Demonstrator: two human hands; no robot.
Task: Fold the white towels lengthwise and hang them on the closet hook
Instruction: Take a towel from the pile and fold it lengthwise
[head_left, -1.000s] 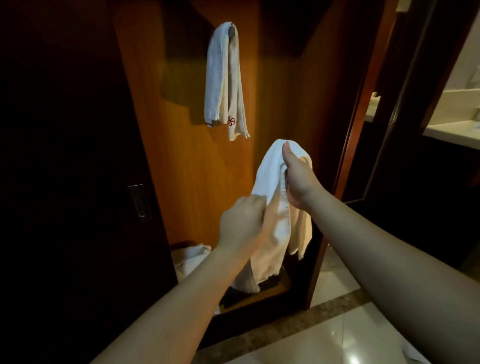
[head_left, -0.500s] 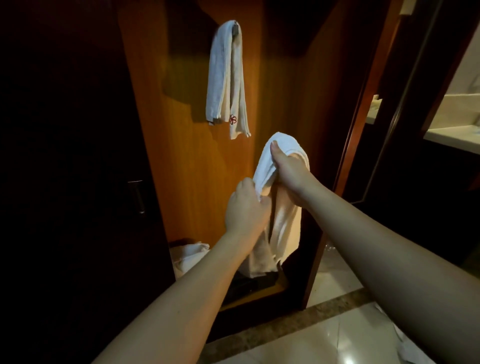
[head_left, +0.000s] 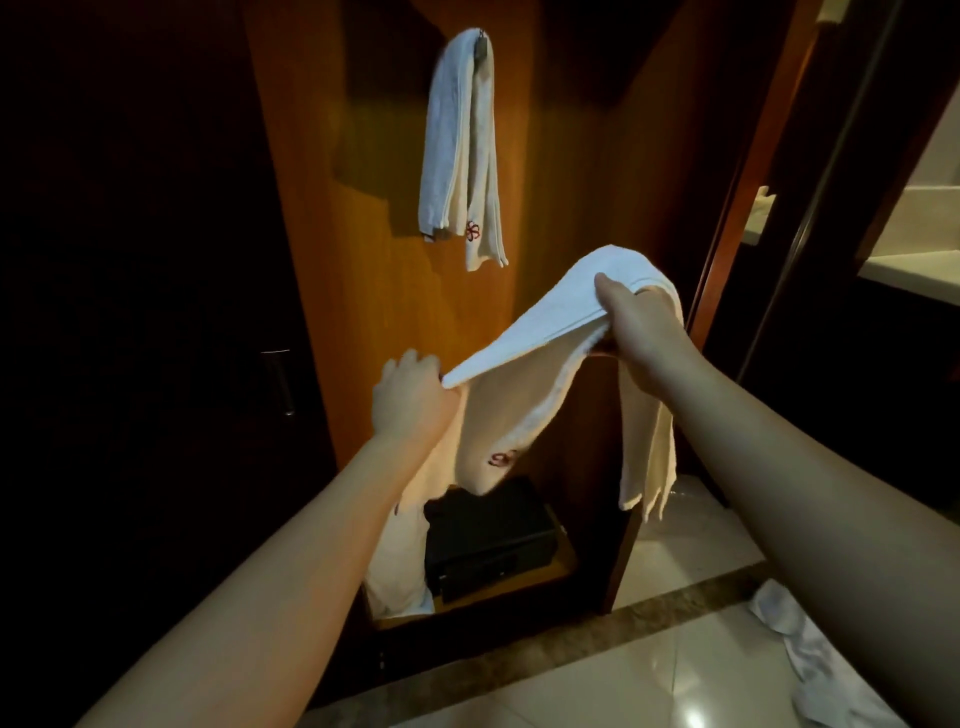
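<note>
Though held taut along its upper fold, still plainly soft and limp — the white towel (head_left: 540, 317) below and to the right of the closet hook (head_left: 483, 44), stretched between two hands with both loose ends drooping. Left hand (head_left: 410, 397) curled round the lower left corner of the fold, well below the hook; right hand (head_left: 641, 322) pinching the higher end, thumb on top, with a tail of cloth hanging down behind the wrist. Light by the look of it, no stiffness at all, likely to sag or unfold wherever unsupported, not fragile, and probably grippy rather than slick. Best taken along the folded edge, near both ends, so the layers stay aligned; a grip at the middle probably better for draping over the hook. Already on that hook: another folded white towel (head_left: 460, 150) with a red embroidered mark, taking up the peg — little free metal visible, so probably a crowded hang, with a risk of knocking the first one off. Far below the hook, on the closet floor, a black safe (head_left: 488, 535) with more pale cloth (head_left: 395, 571) bunched to its left. Down and well to the right of the hook, crumpled white fabric (head_left: 810, 649) on the glossy tile floor (head_left: 649, 691). To the hook's left, a dark door with a metal handle (head_left: 283, 382).
</note>
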